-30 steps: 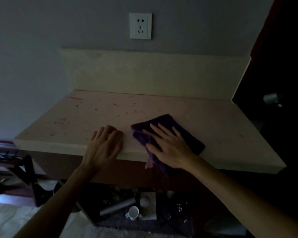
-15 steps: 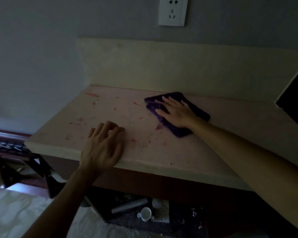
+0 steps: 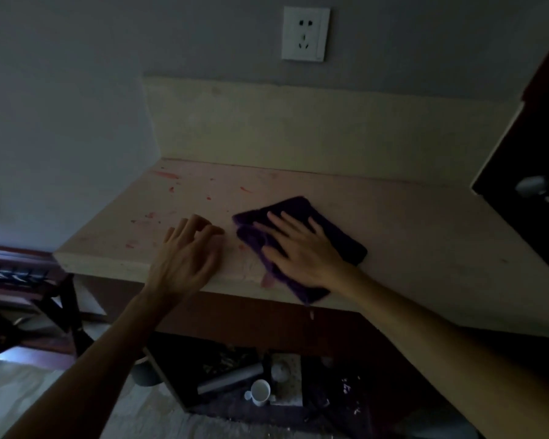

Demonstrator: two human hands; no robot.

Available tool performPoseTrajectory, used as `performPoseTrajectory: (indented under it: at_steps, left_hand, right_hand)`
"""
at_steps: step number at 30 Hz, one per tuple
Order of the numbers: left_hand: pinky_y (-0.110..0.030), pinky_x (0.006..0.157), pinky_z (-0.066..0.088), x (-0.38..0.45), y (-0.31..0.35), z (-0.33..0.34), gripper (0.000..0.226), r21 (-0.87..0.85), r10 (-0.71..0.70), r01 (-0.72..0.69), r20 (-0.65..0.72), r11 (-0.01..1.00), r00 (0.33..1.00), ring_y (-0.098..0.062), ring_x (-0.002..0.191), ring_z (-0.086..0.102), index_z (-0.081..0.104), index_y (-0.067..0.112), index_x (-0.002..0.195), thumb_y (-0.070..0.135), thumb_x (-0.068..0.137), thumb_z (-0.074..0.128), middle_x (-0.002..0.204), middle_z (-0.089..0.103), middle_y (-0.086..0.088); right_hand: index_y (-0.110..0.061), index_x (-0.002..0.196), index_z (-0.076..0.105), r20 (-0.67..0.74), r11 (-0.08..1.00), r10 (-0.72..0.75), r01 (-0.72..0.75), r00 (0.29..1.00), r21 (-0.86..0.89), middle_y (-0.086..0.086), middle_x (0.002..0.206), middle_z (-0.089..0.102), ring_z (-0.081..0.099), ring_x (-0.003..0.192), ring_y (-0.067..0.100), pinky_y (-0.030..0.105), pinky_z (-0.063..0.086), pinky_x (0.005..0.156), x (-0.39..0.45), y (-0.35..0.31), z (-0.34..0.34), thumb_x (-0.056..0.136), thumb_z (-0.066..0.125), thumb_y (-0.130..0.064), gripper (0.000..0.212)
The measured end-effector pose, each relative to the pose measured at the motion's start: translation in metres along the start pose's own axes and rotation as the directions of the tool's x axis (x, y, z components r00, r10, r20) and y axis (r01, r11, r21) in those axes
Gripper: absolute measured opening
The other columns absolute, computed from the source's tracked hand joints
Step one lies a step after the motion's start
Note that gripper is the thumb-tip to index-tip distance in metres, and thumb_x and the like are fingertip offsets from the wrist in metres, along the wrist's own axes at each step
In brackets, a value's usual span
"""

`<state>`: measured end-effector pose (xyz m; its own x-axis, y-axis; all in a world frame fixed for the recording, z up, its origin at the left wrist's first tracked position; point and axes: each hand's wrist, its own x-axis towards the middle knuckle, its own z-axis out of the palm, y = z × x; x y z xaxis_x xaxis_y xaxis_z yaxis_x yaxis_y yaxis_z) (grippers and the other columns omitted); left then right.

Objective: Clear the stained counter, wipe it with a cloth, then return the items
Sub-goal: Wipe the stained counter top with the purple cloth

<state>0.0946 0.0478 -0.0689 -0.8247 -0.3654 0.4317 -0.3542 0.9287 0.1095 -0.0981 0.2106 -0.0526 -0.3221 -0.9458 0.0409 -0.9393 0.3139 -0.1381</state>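
The pale counter [image 3: 425, 236] carries red stains [image 3: 165, 175] over its left half. A folded purple cloth [image 3: 336, 229] lies near the front edge, one corner hanging over it. My right hand [image 3: 301, 251] presses flat on the cloth with its fingers spread. My left hand [image 3: 187, 255] rests palm down on the counter's front edge, just left of the cloth, holding nothing.
A white mug [image 3: 260, 392], a grey cylinder [image 3: 230, 378] and other small items sit on the floor under the counter. A wall socket [image 3: 305, 38] is above the backsplash. A dark wooden stand [image 3: 29, 280] is at the left, a dark cabinet with a knob [image 3: 533, 186] at the right.
My right hand has pulled the cloth from the back of the counter toward the front edge. My left hand has stayed on the front edge.
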Motion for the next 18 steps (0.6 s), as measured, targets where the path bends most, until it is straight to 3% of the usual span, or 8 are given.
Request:
performPoseTrajectory:
  at_steps: [3, 7, 18]
  left_hand:
    - [-0.038, 0.080, 0.041, -0.007, -0.019, -0.005, 0.047, 0.008, -0.035, 0.035, -0.010, 0.999, 0.999, -0.028, 0.096, 0.056, 0.065, 0.014, 0.116, 0.042, 0.094, 0.034, 0.112, 0.055, -0.008]
    - [-0.039, 0.079, 0.036, -0.005, -0.043, -0.011, 0.049, 0.059, -0.042, 0.041, 0.011, 0.997, 0.999, -0.030, 0.095, 0.055, 0.064, 0.013, 0.116, 0.042, 0.090, 0.036, 0.113, 0.055, -0.010]
    - [-0.037, 0.081, 0.043, -0.001, -0.062, -0.011, 0.047, 0.017, 0.020, -0.022, 0.094, 1.000, 0.995, -0.022, 0.089, 0.053, 0.066, 0.015, 0.119, 0.041, 0.089, 0.040, 0.113, 0.057, -0.007]
  right_hand:
    - [-0.047, 0.151, 0.005, -0.010, 0.999, -0.039, 0.039, 0.999, 0.001, -0.016, 0.163, -0.003, -0.005, 0.150, 0.007, 0.048, -0.003, 0.121, -0.035, -0.015, 0.002, 0.098, 0.014, -0.057, 0.055]
    - [-0.050, 0.150, 0.004, 0.005, 0.999, -0.048, 0.048, 0.999, 0.007, -0.020, 0.162, -0.005, -0.007, 0.149, 0.003, 0.044, -0.003, 0.121, -0.019, -0.009, -0.001, 0.097, 0.013, -0.060, 0.055]
    - [-0.048, 0.150, 0.012, 0.041, 0.994, 0.101, -0.099, 0.994, -0.049, -0.012, 0.164, 0.006, 0.004, 0.151, 0.011, 0.054, 0.006, 0.119, 0.212, 0.037, 0.001, 0.094, 0.015, -0.062, 0.058]
